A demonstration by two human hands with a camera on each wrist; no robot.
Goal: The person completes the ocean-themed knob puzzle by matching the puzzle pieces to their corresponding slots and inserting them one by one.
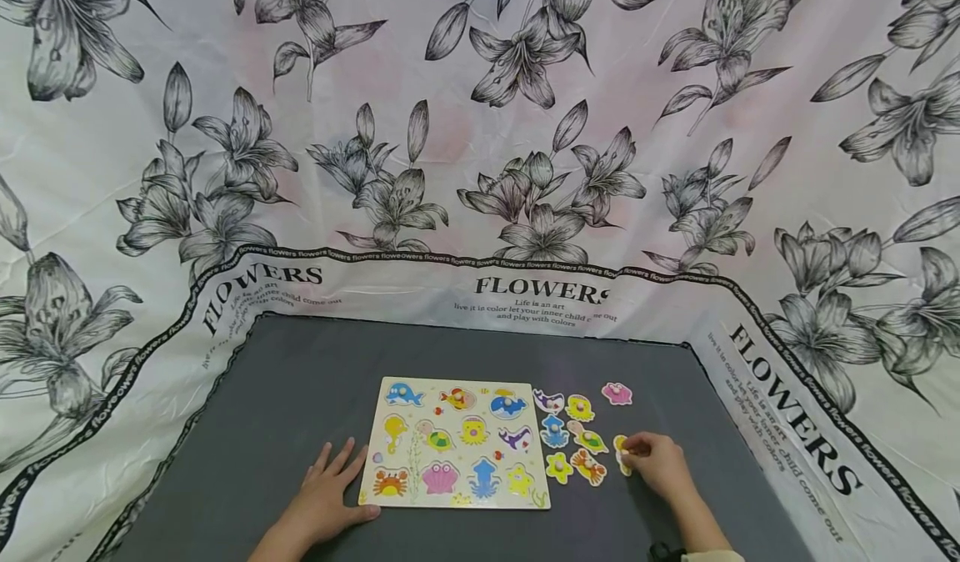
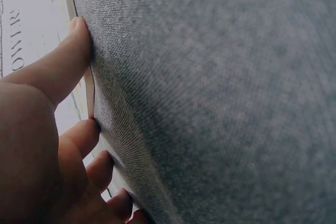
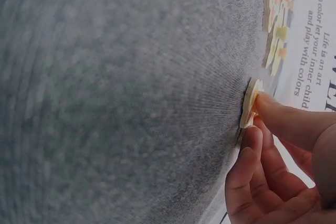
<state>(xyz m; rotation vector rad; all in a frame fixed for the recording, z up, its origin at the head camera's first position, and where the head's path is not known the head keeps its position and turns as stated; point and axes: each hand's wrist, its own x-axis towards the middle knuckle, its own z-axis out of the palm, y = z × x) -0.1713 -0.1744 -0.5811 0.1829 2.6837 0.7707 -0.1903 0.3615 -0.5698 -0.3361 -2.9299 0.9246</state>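
Observation:
A flat wooden puzzle board (image 1: 412, 424) with printed sea animals lies on the dark grey tabletop. My left hand (image 1: 324, 495) rests at its lower left corner with fingers spread; in the left wrist view the thumb (image 2: 79, 40) touches the board's edge. To the right of the board, my right hand (image 1: 660, 464) pinches a small yellow puzzle piece (image 1: 620, 455) between thumb and fingers. The right wrist view shows this piece (image 3: 249, 106) edge-on, low at the table surface; the fingers hide part of it, and its animal shape is unclear.
Several loose knobbed pieces sit between the board and my right hand, among them a yellow star (image 1: 558, 468), a crab (image 1: 588, 467), a turtle (image 1: 590, 439) and a blue squid (image 1: 554, 432). A pink shell piece (image 1: 617, 393) lies farther back. Flower-printed cloth (image 1: 525, 295) surrounds the tabletop.

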